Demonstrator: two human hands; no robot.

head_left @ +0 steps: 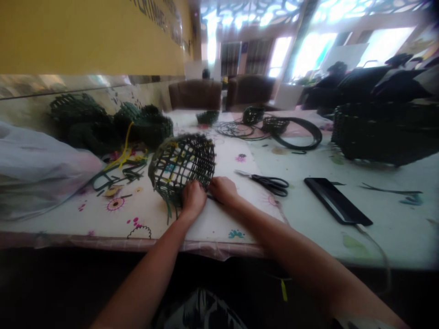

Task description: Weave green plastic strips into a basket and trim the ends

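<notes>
A dark green woven basket (pixel 202 157) lies tipped on its side on the table, its open lattice facing me and loose strip ends hanging from the lower left. My left hand (pixel 194 197) is closed on the basket's near lower edge. Beside it, almost touching, my right hand (pixel 222 188) is closed at the same edge, where a dark strip shows just under the fingers. The fingertips of both hands are partly hidden. Black-handled scissors (pixel 270 183) lie to the right of my right hand.
A phone (pixel 338 201) with a cable lies at the right. A large dark basket (pixel 384 135) stands behind it. Coiled strips (pixel 298 135) and small baskets sit at the back. Strip scraps (pixel 126 173), a white plastic bag (pixel 37 169) and more woven pieces (pixel 144 123) occupy the left.
</notes>
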